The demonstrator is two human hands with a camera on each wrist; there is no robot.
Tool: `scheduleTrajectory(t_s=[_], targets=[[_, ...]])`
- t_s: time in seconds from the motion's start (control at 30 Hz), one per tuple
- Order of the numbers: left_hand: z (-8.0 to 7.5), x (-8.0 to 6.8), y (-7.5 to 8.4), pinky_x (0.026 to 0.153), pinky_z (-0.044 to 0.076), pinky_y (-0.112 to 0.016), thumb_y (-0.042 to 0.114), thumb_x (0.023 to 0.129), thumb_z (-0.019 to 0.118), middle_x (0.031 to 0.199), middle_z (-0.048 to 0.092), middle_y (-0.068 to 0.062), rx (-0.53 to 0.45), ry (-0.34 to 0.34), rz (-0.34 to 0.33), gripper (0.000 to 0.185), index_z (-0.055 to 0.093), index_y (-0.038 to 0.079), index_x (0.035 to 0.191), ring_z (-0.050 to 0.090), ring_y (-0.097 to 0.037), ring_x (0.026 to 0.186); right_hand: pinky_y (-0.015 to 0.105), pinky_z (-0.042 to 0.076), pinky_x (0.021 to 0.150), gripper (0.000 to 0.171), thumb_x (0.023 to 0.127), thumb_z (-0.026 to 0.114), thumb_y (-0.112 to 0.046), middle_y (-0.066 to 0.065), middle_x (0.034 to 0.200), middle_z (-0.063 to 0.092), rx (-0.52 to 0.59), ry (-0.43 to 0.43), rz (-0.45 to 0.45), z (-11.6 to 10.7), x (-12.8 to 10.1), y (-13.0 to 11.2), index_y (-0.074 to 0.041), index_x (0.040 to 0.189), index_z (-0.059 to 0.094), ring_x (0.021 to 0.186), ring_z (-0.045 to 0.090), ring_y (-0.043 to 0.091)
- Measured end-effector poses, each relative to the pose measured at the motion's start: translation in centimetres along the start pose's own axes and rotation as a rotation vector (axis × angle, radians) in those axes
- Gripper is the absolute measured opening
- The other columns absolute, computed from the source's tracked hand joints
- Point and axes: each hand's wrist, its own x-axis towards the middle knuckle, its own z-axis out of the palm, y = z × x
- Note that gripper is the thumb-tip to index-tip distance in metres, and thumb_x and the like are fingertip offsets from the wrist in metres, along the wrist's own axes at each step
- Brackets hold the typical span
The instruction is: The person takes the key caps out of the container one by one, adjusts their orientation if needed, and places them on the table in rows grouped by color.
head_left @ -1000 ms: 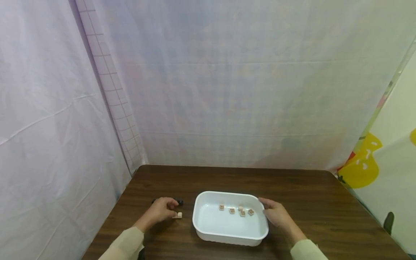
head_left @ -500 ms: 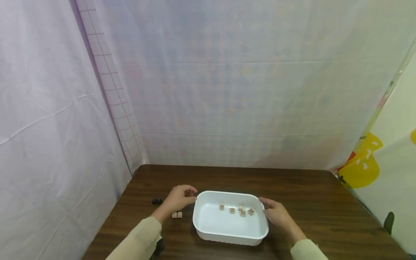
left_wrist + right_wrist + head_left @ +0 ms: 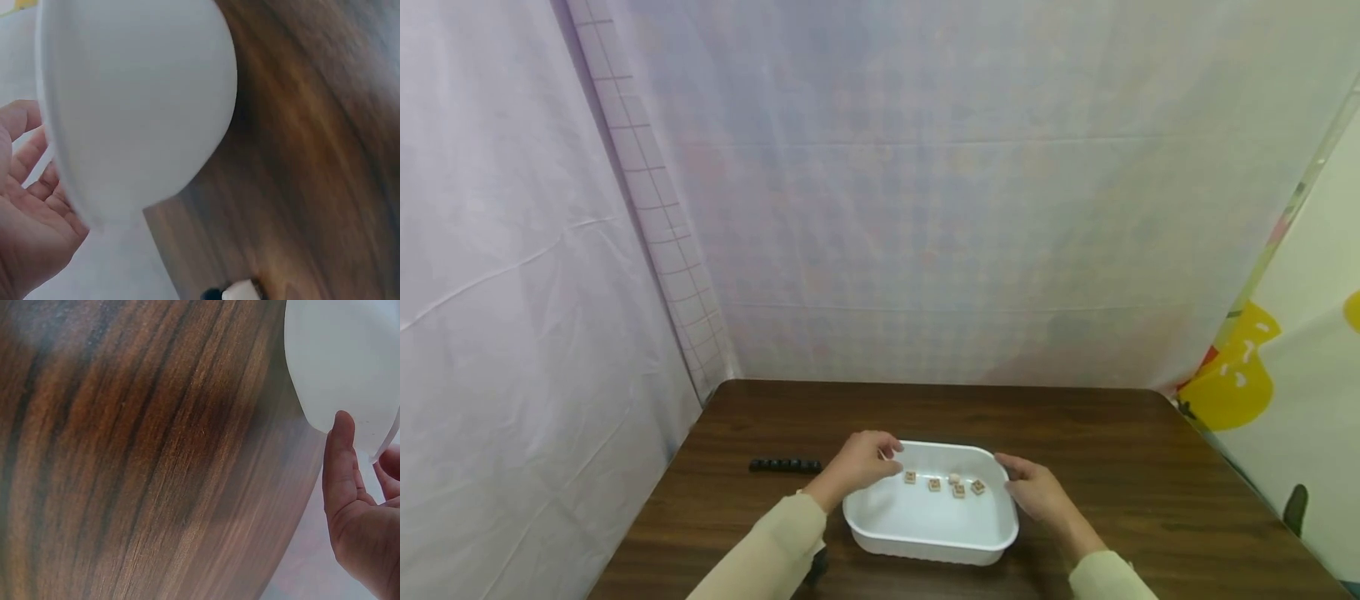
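- Two cream sleeves [image 3: 775, 533] reach in from the near side, one on each forearm.
- A lone pale block [image 3: 242, 292] is on the wood outside the tray, partly cut off at the bottom of the left wrist view, with a small dark thing [image 3: 212, 294] just beside it.
- The white tray [image 3: 925, 546] sits upright on the table, just right of its middle, its near wall towards the person.
- The right hand [image 3: 1037, 497] grips the tray at its right end; in the right wrist view one finger presses on the outer wall while others reach round the rim.
- The left hand [image 3: 859, 462] is above the tray's left part, fingers curved, a gap between thumb and fingers. Whether it holds something small or touches the rim, one cannot tell.
- Five small blocks [image 3: 958, 492] lie apart or close together inside the tray, towards its far right; four show brown marks on top, one looks plain.
- A row of black pieces [image 3: 786, 465] lies left of the tray, its right end near the left wrist.
- The dark wood-grain table [image 3: 1097, 433] runs back to rounded far corners.
- Behind it hangs a pale checked curtain [image 3: 925, 208]; on the right, a white sheet bears a yellow print [image 3: 1232, 387].
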Motion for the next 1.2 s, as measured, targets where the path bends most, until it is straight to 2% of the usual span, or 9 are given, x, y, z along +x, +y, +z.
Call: scheduleTrajectory(t_s=[0.17,0.33,0.5,0.6,0.77,0.83,0.93,1.0,1.2], targets=[[1.5,0.6,0.5,0.069,0.048,-0.029,0.010,0.083,0.077,0.088,0.065,-0.004,0.086,-0.020,-0.011,0.025,0.072,0.003,0.107,0.057,-0.015,0.078,0.030,0.046,0.059,0.053,0.081,0.055,0.004,0.032,0.122,0.060,-0.022,-0.001,-0.006,-0.1,0.0,-0.1,0.006,0.134,0.056,0.083,0.059,0.027],[2.8,1.2,0.6,0.069,0.047,-0.028,0.013,0.082,0.077,0.085,0.064,-0.001,0.200,-0.040,-0.005,0.024,0.073,0.007,0.104,0.056,-0.012,0.074,0.028,0.048,0.066,0.052,0.081,0.056,0.004,0.032,0.125,0.059,-0.032,0.000,-0.031,-0.1,0.0,-0.2,0.008,0.132,0.056,0.092,0.059,0.029],[3.7,1.4,0.5,0.073,0.049,-0.028,0.010,0.079,0.078,0.086,0.067,-0.001,0.244,-0.045,-0.004,0.025,0.072,0.006,0.103,0.059,-0.013,0.077,0.029,0.047,0.060,0.053,0.080,0.056,0.004,0.030,0.117,0.062,-0.023,0.004,-0.029,-0.1,-0.2,-0.2,0.008,0.133,0.056,0.081,0.059,0.025],[4.0,1.4,0.3,0.077,0.049,-0.028,0.007,0.075,0.078,0.087,0.069,-0.001,0.297,-0.036,0.025,0.023,0.073,0.006,0.097,0.060,-0.014,0.079,0.029,0.046,0.058,0.053,0.080,0.056,0.004,0.029,0.113,0.063,-0.023,0.007,-0.029,-0.1,-0.2,-0.3,0.007,0.133,0.056,0.074,0.058,0.023],[4.0,1.2,-0.2,0.070,0.045,-0.025,0.006,0.071,0.077,0.070,0.060,0.006,0.336,-0.036,0.058,0.011,0.071,0.009,0.080,0.052,-0.011,0.068,0.030,0.045,0.055,0.053,0.081,0.055,0.004,0.028,0.111,0.063,-0.014,0.004,-0.010,-0.2,-0.3,-0.3,0.007,0.134,0.056,0.070,0.057,0.021],[3.9,1.1,-0.3,0.068,0.044,-0.026,0.007,0.072,0.077,0.069,0.058,0.006,0.324,-0.041,0.053,0.010,0.072,0.009,0.081,0.050,-0.011,0.067,0.031,0.047,0.059,0.052,0.082,0.055,0.003,0.029,0.115,0.062,-0.012,-0.003,0.001,-0.2,-0.2,-0.3,0.006,0.134,0.055,0.076,0.059,0.023],[3.9,1.2,-0.4,0.073,0.046,-0.027,0.008,0.076,0.078,0.075,0.063,0.004,0.328,-0.057,0.055,0.013,0.074,0.008,0.088,0.054,-0.012,0.072,0.031,0.050,0.065,0.052,0.083,0.056,0.003,0.031,0.123,0.059,-0.015,-0.012,0.009,-0.3,-0.2,-0.4,0.006,0.135,0.055,0.088,0.059,0.026],[4.1,1.4,-0.6,0.077,0.048,-0.027,0.008,0.076,0.078,0.080,0.067,0.002,0.339,-0.067,0.076,0.017,0.074,0.007,0.093,0.057,-0.012,0.075,0.032,0.049,0.064,0.052,0.083,0.056,0.003,0.031,0.122,0.059,-0.010,-0.009,0.008,-0.3,-0.2,-0.4,0.006,0.135,0.055,0.087,0.059,0.026],[5.0,1.9,-1.3,0.078,0.049,-0.022,0.011,0.076,0.079,0.085,0.071,0.004,0.469,-0.092,0.153,0.019,0.077,0.010,0.095,0.062,-0.009,0.079,0.031,0.048,0.063,0.052,0.081,0.057,0.003,0.031,0.119,0.061,-0.003,0.006,-0.019,-0.1,-0.1,-0.1,0.007,0.133,0.056,0.086,0.059,0.026]])
